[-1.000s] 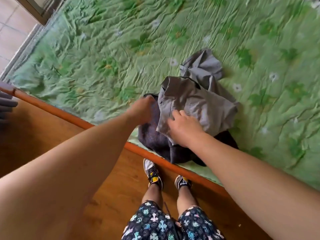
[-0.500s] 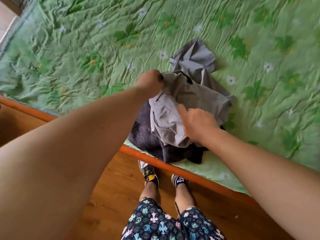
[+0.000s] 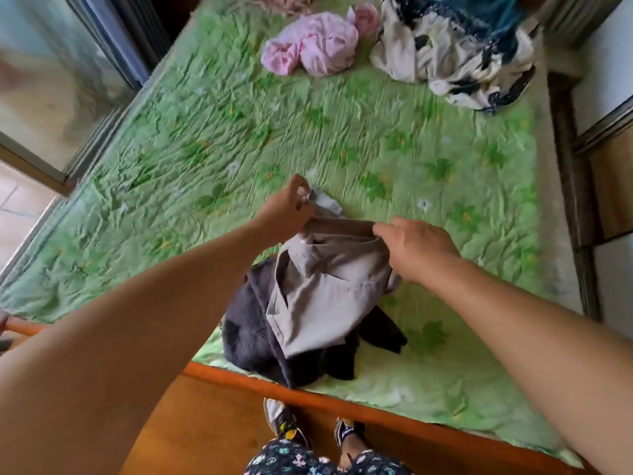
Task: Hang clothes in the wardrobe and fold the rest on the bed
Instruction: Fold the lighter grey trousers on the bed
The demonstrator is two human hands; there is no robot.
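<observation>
A grey garment (image 3: 322, 296) hangs lifted over the near edge of the bed (image 3: 212, 145), which is covered in a green floral sheet. My left hand (image 3: 286, 209) grips its top left corner. My right hand (image 3: 416, 246) pinches the top edge on the other side, so the cloth is stretched between them. Under it lies a dark fuzzy garment (image 3: 250, 334) by the bed's orange wooden edge (image 3: 342, 404).
A pink bundle of cloth (image 3: 310, 51) and a white-and-dark patterned heap (image 3: 459, 56) lie at the far end of the bed. A glass sliding door (image 3: 51, 80) is on the left and wooden furniture (image 3: 609, 186) on the right. My feet stand on the wooden floor (image 3: 205, 430).
Both hands have raised the grey garment off the pile, taking its top edge and spreading it. The view tilted up, bringing the far end of the bed into sight.
</observation>
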